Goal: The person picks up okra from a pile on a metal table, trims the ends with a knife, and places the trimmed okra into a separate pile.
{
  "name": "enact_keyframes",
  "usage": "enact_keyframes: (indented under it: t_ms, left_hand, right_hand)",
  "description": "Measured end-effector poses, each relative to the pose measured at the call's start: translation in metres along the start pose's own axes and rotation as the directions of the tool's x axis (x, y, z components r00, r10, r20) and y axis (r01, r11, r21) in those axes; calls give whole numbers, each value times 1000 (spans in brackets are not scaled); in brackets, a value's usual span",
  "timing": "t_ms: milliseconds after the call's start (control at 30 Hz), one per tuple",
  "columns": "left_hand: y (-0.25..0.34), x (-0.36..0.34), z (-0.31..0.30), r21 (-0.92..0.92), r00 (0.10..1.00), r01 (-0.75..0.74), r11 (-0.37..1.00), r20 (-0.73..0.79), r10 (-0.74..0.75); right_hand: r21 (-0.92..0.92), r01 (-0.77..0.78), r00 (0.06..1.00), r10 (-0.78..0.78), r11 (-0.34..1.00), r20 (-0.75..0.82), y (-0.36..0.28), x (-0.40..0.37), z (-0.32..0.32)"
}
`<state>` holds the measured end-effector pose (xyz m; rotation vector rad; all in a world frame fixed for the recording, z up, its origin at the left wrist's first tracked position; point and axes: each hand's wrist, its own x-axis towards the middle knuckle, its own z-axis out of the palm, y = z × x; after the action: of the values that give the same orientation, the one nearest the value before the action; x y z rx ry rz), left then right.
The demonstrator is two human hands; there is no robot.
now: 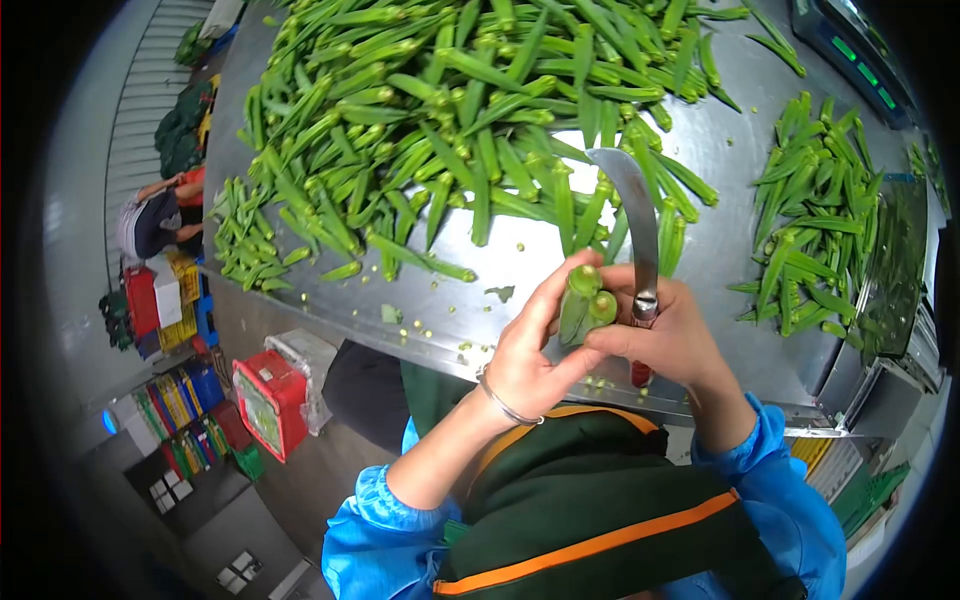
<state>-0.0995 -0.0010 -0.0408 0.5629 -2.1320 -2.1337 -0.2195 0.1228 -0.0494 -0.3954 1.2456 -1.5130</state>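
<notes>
Close to the table's front edge, my left hand [530, 345] is closed around a few green okra pods [585, 305], their cut stem ends facing up. My right hand [665, 325] grips a knife with a curved blade [635, 205] and a red handle; the blade points away from me. The fingertips of my right hand also touch the pods. A large heap of okra [420, 110] lies on the metal table [400, 325] beyond my hands. Small cut stem pieces are scattered near the front edge.
A smaller okra pile [815, 215] is on the right, below a scale with green displays [860, 60]. Another small pile [245, 235] lies at the left edge. On the floor at left stands a red crate [272, 400]. Another person [155, 220] is farther left.
</notes>
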Motion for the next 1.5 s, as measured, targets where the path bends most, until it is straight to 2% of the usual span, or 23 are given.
enact_keyframes:
  t_ms: [67,133,167,200,267,333,400,500,633,700,733,800,833,867,933,1000,1067,1100,1167,1267,1400,1467,1500]
  left_hand:
    - [2,-19,-8,-31,999,43,999,-20,-44]
    - [1,-37,-10,62,995,18,998,-99,-12]
    - [0,-45,-10,-57,984,39,998,-172,-48]
    - [0,-52,-10,-177,967,47,983,-240,-89]
    - [2,-66,-11,-167,947,96,981,-288,-142]
    - [3,-77,-11,-71,948,97,993,-297,-114]
    - [4,-82,-11,-32,942,117,993,-313,-121]
    - [10,-85,-10,-62,936,158,985,-309,-170]
    - [16,-88,-17,28,960,168,985,-231,-157]
    - [17,-96,-20,-1,969,77,997,-235,-75]
    - [19,-97,-21,-50,953,62,997,-294,-74]
    - [16,-96,-26,67,924,106,992,-375,-73]
    - [17,-92,-28,100,921,126,987,-382,-79]
    - [20,-92,-25,101,921,136,986,-379,-88]
    - [25,-85,-19,-342,889,102,934,-390,-240]
    - [20,-87,-19,-303,884,106,947,-407,-230]
    - [11,-93,-18,-22,846,21,1000,-532,-30]
    - [12,-92,-17,42,825,18,999,-566,9]
    - [13,-93,-14,11,816,12,1000,-579,-3]
    - [19,-90,-7,-106,795,3,994,-603,-66]
    - [20,-94,-8,-191,796,64,979,-582,-166]
    - [19,-99,-14,-200,802,83,976,-568,-185]
    - [15,-104,-19,-337,841,-24,941,-516,-163]
  right_hand:
    - [15,51,998,-52,999,22,8,-2,11]
    - [-252,352,935,-348,901,61,11,-3,20]
    - [-349,264,965,-249,899,88,1,-7,22]
    - [-345,267,964,-246,900,103,1,-6,22]
    - [-561,492,858,-479,666,185,1,-1,21]
    - [-641,491,854,-471,590,221,-12,2,27]
    - [-784,529,813,-457,323,361,-22,6,33]
    - [-793,562,787,-447,236,424,-24,13,38]
    - [-782,543,825,-366,305,430,-28,13,37]
    - [-887,412,909,-165,210,383,-20,16,26]
    - [-886,412,908,-169,211,382,-15,16,24]
    - [-803,341,937,-247,489,248,-5,15,23]
    - [-651,344,939,-244,676,242,-9,12,30]
    - [-647,338,941,-241,684,237,-8,9,38]
    - [-372,303,945,-228,877,233,-7,8,48]
    - [-391,393,917,-326,832,228,-3,10,51]
    - [-591,419,907,-344,689,242,-9,7,50]
    - [-591,416,908,-343,691,239,-8,7,50]
    - [-735,477,858,-437,482,270,-8,10,50]
    - [-766,521,800,-527,377,285,-4,15,52]
    - [-774,530,788,-539,345,299,-7,17,53]
    - [-803,490,838,-438,339,326,-4,17,48]
    - [-803,489,839,-437,341,325,4,15,40]
